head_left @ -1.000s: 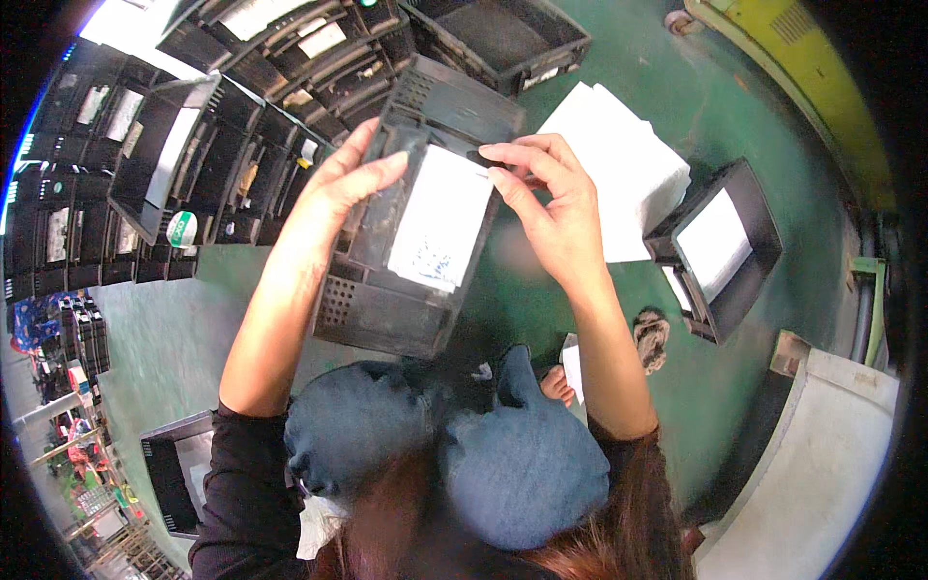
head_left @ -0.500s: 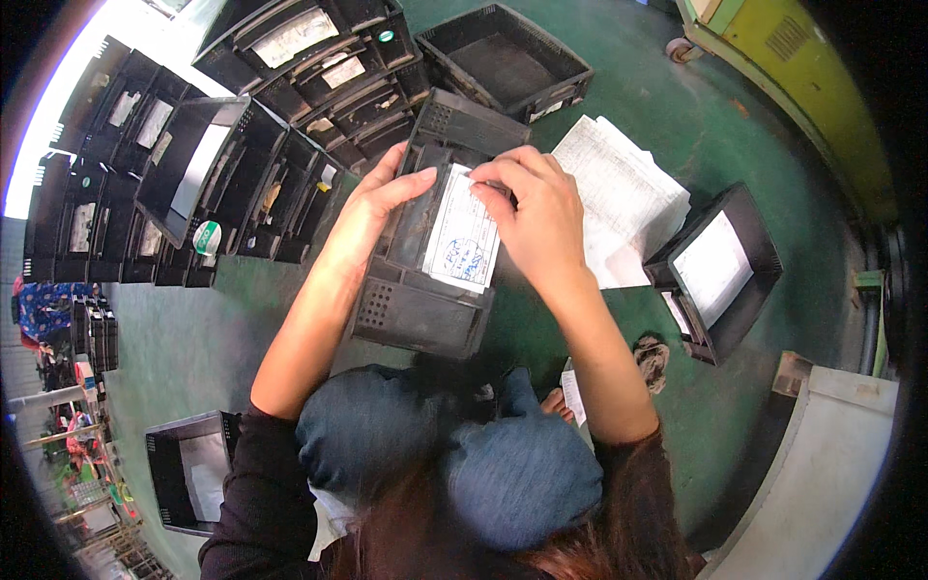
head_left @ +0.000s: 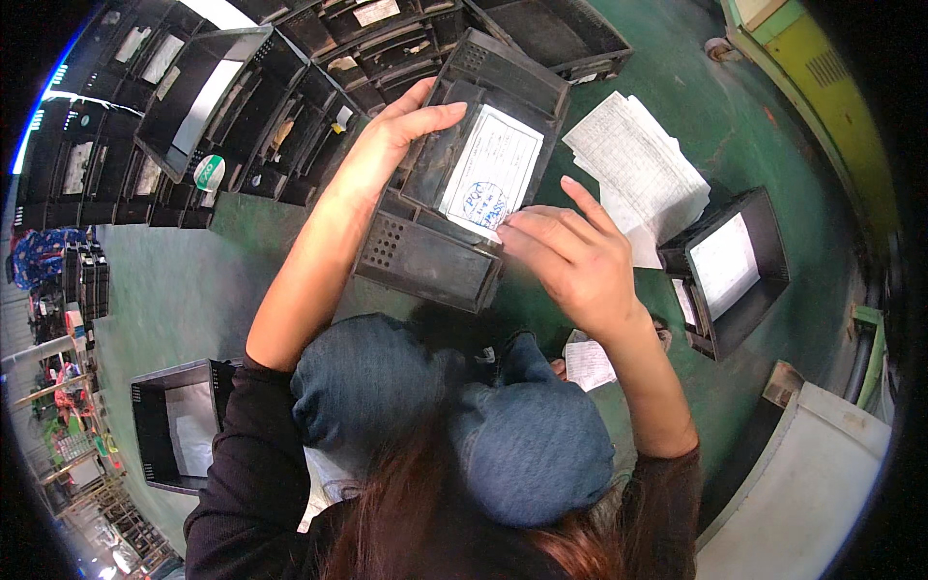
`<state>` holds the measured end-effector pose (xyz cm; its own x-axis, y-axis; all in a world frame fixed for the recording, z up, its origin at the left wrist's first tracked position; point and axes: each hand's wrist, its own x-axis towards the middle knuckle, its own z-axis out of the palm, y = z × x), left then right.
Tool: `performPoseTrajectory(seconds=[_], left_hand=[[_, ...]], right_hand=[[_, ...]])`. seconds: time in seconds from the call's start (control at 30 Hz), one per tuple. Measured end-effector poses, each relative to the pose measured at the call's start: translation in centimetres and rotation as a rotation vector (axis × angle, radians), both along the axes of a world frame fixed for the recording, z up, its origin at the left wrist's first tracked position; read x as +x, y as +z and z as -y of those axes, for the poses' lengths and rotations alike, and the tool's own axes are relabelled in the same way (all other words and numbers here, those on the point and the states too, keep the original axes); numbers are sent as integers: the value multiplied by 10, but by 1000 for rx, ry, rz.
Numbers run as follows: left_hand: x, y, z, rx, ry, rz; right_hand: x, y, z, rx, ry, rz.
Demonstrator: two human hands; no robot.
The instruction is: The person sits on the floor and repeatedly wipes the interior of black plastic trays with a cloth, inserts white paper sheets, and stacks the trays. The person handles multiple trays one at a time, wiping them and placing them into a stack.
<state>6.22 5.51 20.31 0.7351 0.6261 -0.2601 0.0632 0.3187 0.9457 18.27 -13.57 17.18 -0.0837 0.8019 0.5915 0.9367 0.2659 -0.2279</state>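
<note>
Black stacked bins stood left of the held bin, an open bin with white sheets down on the floor, lower left of it. Left hand had the held bin by its upper left edge, thumb on the near face, fingers wrapped behind. Held bin was tilted above the knees, white label with blue stamp on its face. Right hand: fingertips bunched narrow at label's lower right corner, one finger raised; pinch or press, couldn't tell. Loose papers lay right of the held bin.
</note>
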Motion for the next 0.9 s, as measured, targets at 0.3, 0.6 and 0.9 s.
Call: performPoseTrajectory(seconds=[0.3,0.6,0.9], left_hand=[[-3,-12,-16,-94,-46,100],[0,-5,-3,-90,-3,109],[0,-3,-4,-73,-41,85]], right_hand=[[-5,5,-19,0,33,-5],[-8,9,-20,-61,-28,-81],[48,40,16,305,-348,-953]])
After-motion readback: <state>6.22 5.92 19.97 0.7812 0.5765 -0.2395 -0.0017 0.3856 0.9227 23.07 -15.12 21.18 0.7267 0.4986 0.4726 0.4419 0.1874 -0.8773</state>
